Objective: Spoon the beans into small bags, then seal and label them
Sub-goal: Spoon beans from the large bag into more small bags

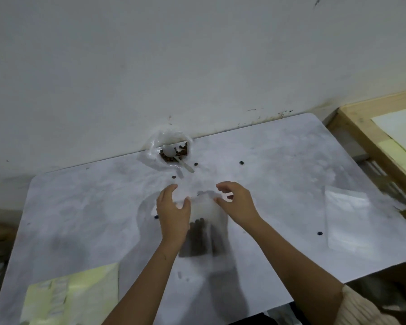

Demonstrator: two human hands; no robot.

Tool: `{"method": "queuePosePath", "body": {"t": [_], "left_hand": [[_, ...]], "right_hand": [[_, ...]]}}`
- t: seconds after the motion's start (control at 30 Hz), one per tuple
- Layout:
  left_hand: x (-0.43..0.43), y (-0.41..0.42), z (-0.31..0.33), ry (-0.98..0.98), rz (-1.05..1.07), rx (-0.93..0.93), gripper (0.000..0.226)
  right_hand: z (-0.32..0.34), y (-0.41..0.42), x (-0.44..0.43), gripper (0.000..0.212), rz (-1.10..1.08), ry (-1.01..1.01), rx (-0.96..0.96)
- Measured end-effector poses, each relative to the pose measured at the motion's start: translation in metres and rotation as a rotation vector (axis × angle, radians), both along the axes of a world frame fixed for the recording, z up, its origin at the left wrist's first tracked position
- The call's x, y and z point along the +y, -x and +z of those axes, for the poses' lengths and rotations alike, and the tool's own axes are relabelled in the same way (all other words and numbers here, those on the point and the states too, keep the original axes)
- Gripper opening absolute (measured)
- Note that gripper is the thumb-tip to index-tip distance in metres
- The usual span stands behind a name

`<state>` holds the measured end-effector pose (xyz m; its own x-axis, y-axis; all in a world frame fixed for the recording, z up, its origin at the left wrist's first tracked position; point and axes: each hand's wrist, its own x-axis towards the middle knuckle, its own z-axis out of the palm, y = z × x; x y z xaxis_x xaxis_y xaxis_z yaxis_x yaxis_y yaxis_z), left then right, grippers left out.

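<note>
Frosted small bag [205, 211] on table [279, 184], near half dark with beans [197, 238], left hand [174, 208] spread against its side, right hand [236, 202] loosely curled, thumb at its top edge.

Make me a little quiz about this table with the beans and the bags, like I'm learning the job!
1. True or false: the spoon has its bowl inside the big plastic bag by the wall.
2. Pick one: where on the table is the yellow sheet? A) near left corner B) far right corner C) under the spoon
3. Fill in: the small bag between the left hand and the right hand holds dark ___.

Key: 1 true. 2 A. 3 beans.
</note>
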<state>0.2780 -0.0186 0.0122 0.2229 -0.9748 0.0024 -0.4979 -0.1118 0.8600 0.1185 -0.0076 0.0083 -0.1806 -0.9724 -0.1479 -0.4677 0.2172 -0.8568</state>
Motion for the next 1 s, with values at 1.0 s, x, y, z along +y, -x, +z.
{"method": "queuePosePath", "body": {"t": [1.0], "left_hand": [[0.049, 0.351, -0.031, -0.402, -0.538, 0.174, 0.023]], "right_hand": [[-0.019, 0.321, 0.128, 0.021, -0.739, -0.191, -0.109]]}}
